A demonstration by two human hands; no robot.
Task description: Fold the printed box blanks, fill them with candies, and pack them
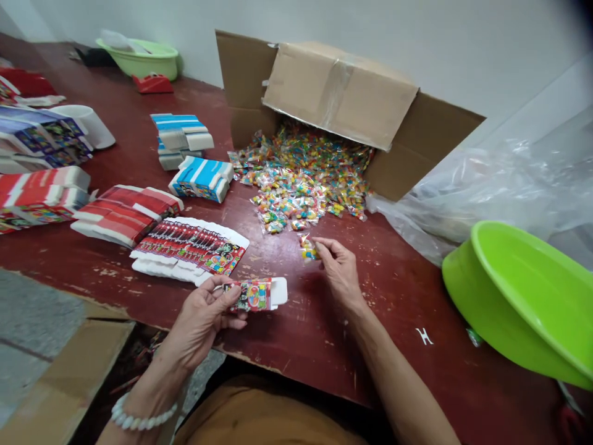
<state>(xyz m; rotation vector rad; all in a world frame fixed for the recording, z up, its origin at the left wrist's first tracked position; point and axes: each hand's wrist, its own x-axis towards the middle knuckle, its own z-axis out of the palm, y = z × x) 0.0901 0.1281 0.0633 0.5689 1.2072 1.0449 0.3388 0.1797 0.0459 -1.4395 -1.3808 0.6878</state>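
My left hand [204, 312] is closed around a small red printed box [256, 295], whose white end flap stands open toward the right. Between the thumb and fingers of my right hand [340, 269] is a small clear packet of colourful candies [307, 248]. This packet is just above the table, a little beyond the box. Right behind it spreads a heap of similar candy packets [296, 191], spilling from a cardboard carton [343, 86] lying on its side. A fanned row of flattened red boxes [194, 244] lies beyond my left hand.
Stacks of red cartons [127, 210] and blue cartons [201, 178] stand to the left. A green basin [519, 303] sits at the right, near clear plastic sheeting [435, 191]. Another green basin [143, 60] and a red tape dispenser [152, 83] are at the back left.
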